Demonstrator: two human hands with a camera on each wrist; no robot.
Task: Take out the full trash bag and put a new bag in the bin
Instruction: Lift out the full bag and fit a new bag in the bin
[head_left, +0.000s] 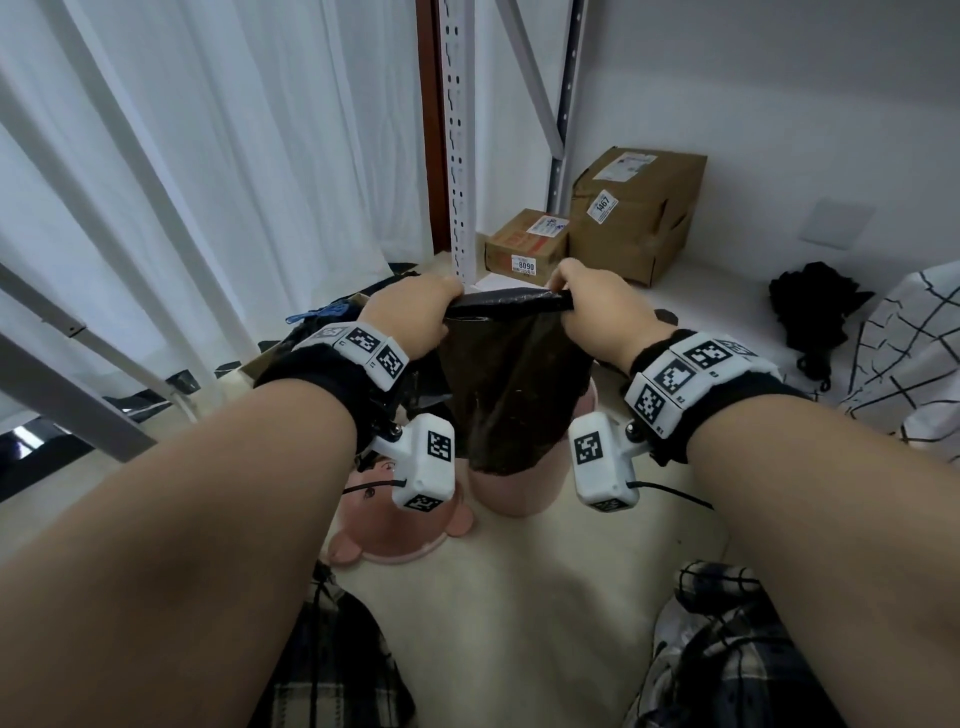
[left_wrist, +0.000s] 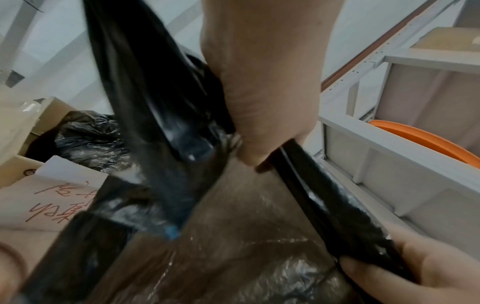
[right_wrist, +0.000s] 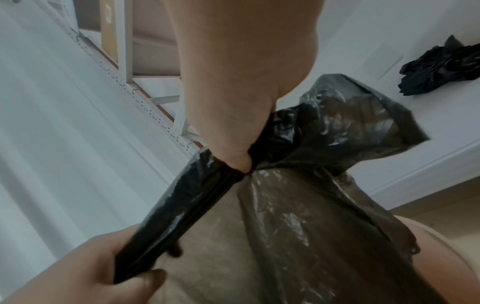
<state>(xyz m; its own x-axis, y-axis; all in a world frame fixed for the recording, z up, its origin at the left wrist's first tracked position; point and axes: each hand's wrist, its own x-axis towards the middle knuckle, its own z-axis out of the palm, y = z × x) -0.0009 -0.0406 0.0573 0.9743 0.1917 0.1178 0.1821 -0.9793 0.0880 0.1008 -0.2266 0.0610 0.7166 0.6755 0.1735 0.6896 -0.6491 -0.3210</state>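
A thin black trash bag (head_left: 511, 384) hangs between my two hands, its top edge pulled into a taut band. My left hand (head_left: 441, 306) grips the left end of that edge and my right hand (head_left: 566, 296) pinches the right end. The bag's lower end hangs at the mouth of a pink bin (head_left: 519, 493) on the floor; I cannot tell if it is inside. In the left wrist view my left hand (left_wrist: 262, 98) is curled around bunched black film (left_wrist: 161, 115). In the right wrist view my right hand (right_wrist: 233, 115) pinches the bag (right_wrist: 298, 226).
A pink lid (head_left: 400, 535) with round ears lies on the floor left of the bin. A crumpled black bag (left_wrist: 88, 139) sits in a cardboard box (left_wrist: 52, 197) at the left. Two cardboard parcels (head_left: 634, 213) and a shelf upright (head_left: 460, 156) stand behind. Black plastic (head_left: 815, 306) lies at the right.
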